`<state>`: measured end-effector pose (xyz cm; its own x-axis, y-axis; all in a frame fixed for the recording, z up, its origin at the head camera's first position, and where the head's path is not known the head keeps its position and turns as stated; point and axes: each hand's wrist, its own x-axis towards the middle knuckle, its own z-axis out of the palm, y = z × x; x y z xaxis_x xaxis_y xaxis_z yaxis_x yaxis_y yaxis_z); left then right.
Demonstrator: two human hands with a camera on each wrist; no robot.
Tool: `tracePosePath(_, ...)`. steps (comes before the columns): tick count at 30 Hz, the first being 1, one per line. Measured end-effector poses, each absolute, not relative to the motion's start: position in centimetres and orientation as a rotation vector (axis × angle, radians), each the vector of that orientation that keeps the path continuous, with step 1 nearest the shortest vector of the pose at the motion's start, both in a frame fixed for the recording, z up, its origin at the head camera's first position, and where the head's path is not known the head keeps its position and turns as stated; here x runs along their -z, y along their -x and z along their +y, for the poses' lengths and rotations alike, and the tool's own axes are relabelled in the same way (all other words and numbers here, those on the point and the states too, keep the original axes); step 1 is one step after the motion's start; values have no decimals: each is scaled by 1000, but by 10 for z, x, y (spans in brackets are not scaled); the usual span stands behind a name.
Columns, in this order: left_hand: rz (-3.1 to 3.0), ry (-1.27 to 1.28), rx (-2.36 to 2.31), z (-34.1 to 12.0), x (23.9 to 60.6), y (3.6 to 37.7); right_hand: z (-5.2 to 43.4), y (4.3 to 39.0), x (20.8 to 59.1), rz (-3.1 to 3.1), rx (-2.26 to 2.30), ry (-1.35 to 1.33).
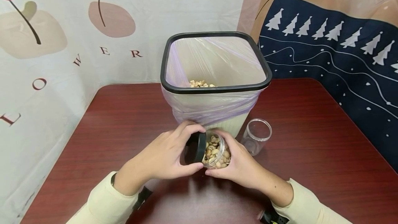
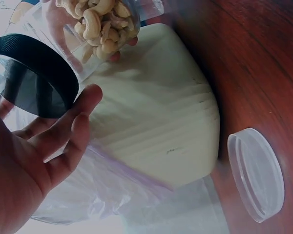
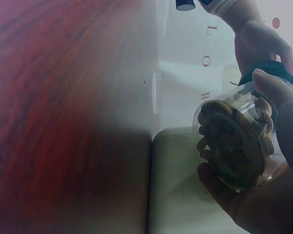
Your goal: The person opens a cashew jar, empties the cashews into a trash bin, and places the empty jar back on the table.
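My left hand grips a black-rimmed lid between thumb and fingers, tilted on edge at the jar's mouth. In the left wrist view the lid shows a ribbed rim and a see-through middle. My right hand holds a clear jar tipped with its mouth toward the lid. Cashews fill much of the jar; the right wrist view shows them through its base. Just beyond both hands stands a cream bin with a black rim and a plastic liner.
More cashews lie inside the bin, partly hidden by its front rim. An open clear jar stands right of the bin, holding nothing. By the bin's base lies a translucent round lid. The red-brown table backs onto printed cloths.
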<state>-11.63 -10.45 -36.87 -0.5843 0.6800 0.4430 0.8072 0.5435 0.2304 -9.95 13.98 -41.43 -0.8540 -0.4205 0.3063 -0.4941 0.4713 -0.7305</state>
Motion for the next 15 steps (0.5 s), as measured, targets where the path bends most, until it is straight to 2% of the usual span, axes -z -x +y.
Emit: tracePosePath(15, -2481, 1147, 508, -119, 371, 115, 140, 99, 414, -2611, -1360, -827)
